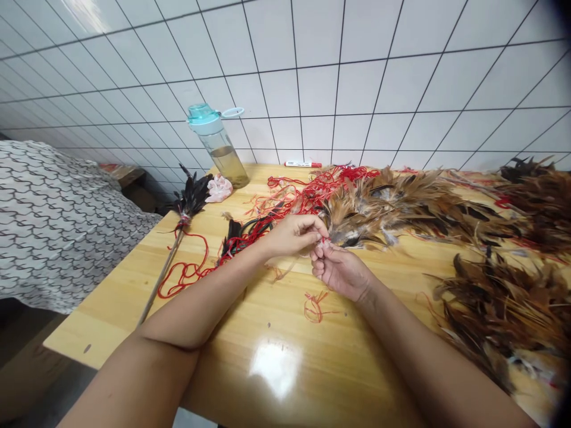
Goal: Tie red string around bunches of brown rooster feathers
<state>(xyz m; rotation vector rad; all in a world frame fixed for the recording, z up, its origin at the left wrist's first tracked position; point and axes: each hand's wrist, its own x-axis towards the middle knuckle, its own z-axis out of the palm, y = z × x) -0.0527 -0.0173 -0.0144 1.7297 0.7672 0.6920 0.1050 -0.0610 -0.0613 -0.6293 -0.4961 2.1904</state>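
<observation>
My left hand (297, 233) and my right hand (341, 272) meet above the middle of the table. Both are closed in a pinch, fingertips almost touching, on a bit of red string (324, 240) that is mostly hidden by the fingers. Just behind them lies a tangle of red string (307, 193). A long row of brown feathers (401, 205) begins right beside my fingertips and runs to the right. Below my hands a small loose clump of red thread (314, 308) rests on the wood. Dark feathers (232, 235) lie partly under string near my left forearm.
A stick with black feathers (191, 199) lies at the table's left side. Behind it stand a turquoise-lidded bottle (225, 156) and a pink scrunchie (219, 188). A red-and-white marker (303, 164) lies by the tiled wall. More brown feathers (508, 303) cover the right side. Patterned cloth (66, 220) hangs at left.
</observation>
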